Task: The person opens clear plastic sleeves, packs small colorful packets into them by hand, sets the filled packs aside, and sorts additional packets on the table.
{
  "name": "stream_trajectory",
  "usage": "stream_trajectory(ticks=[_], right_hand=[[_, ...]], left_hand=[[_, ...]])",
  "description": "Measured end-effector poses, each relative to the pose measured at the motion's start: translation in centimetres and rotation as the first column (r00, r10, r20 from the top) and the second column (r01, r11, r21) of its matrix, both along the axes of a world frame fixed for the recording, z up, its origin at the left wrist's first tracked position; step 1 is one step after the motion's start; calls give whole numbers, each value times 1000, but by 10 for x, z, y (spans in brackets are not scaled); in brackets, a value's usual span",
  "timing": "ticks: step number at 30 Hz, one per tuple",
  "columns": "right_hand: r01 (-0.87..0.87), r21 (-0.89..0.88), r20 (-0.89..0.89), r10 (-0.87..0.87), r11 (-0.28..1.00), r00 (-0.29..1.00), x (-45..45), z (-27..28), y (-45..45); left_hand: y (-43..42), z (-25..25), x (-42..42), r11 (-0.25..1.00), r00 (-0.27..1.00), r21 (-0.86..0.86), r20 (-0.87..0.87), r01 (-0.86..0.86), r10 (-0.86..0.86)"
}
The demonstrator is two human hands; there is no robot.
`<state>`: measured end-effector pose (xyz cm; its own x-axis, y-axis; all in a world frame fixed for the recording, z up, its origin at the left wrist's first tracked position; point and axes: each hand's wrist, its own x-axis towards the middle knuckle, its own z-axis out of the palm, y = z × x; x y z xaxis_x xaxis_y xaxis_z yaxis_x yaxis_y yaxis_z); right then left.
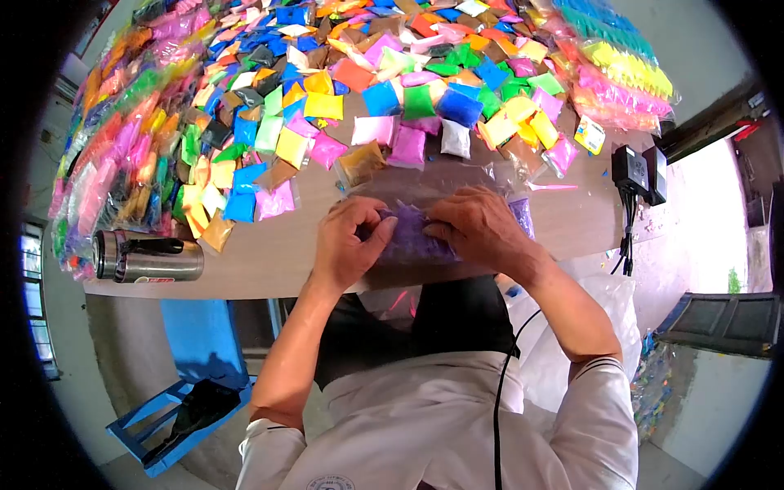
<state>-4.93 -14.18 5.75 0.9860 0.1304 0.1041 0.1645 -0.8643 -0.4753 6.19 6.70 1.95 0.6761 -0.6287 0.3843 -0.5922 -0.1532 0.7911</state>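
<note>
A clear plastic bag with purple contents (408, 237) lies at the table's front edge, between my two hands. My left hand (355, 233) is closed on the bag's left side, thumb and fingers pinching the plastic. On the other side my right hand (474, 224) grips it with bent fingers. What exactly is inside the bag I cannot make out. Just past my right hand lies another purple packet (521, 216), partly hidden. Beyond my hands are small filled packets, among them a pink one (407, 149), a white one (456, 140) and a brown-orange one (362, 163).
Several coloured packets (325, 106) are heaped over the table (572, 216). Bundled bags (114, 180) line the left side, and yellow ones (627, 69) the right. A steel flask (149, 256) lies at the front left. Black power adapters (639, 173) with cables sit at the right edge.
</note>
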Motion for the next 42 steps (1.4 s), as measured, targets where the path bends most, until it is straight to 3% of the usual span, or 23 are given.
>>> stream_trajectory(ticks=[3,6,9,13,16,18,19,21,24,26,27,29,30,32,40,42], right_hand=[[42,-15,78,-41,999,996,1,8,6],[44,62,173,-55,997,983,10,14,22],[-89,124,95,78,988,992,22,6,29],[-117,74,20,115,990,993,27,2,26],[-144,39,25,143,989,989,26,-3,24],[-82,117,183,60,990,981,22,-1,24],[-69,104,175,50,992,983,18,1,16],[112,283,324,-205,953,923,9,9,-3],[250,273,297,-329,929,897,-20,27,-48],[326,584,45,-431,743,901,-34,34,-55],[329,583,44,-434,743,900,-37,29,-55],[292,318,176,-359,902,917,-41,10,-54],[295,321,173,-362,900,916,-41,6,-49],[238,135,225,-264,962,938,-39,-3,-40],[65,206,205,-108,976,973,-34,-16,-52],[101,77,200,-114,992,973,-33,-7,-48]], left_hand=[[2,-1,2,1000,999,-7,46,23,-23],[3,5,-3,1000,1000,8,-23,4,-4],[7,7,0,997,997,37,-21,70,-69],[9,18,-1,990,992,67,-13,128,-128],[7,20,-3,990,985,43,100,136,-140],[4,20,-3,987,991,104,44,122,-127],[3,17,-3,987,990,90,39,135,-139],[4,10,-4,994,996,84,-53,71,-67],[3,13,-5,993,996,81,-41,87,-84],[2,9,-5,995,996,50,-17,87,-86],[1,8,-5,996,996,23,9,86,-87],[1,7,-4,996,996,16,-8,89,-89],[1,6,-4,996,996,11,-24,89,-89],[-1,7,-5,997,996,0,-25,80,-80],[-1,5,-5,999,998,-23,-42,39,-40],[1,8,-6,999,993,17,-109,41,-39]])
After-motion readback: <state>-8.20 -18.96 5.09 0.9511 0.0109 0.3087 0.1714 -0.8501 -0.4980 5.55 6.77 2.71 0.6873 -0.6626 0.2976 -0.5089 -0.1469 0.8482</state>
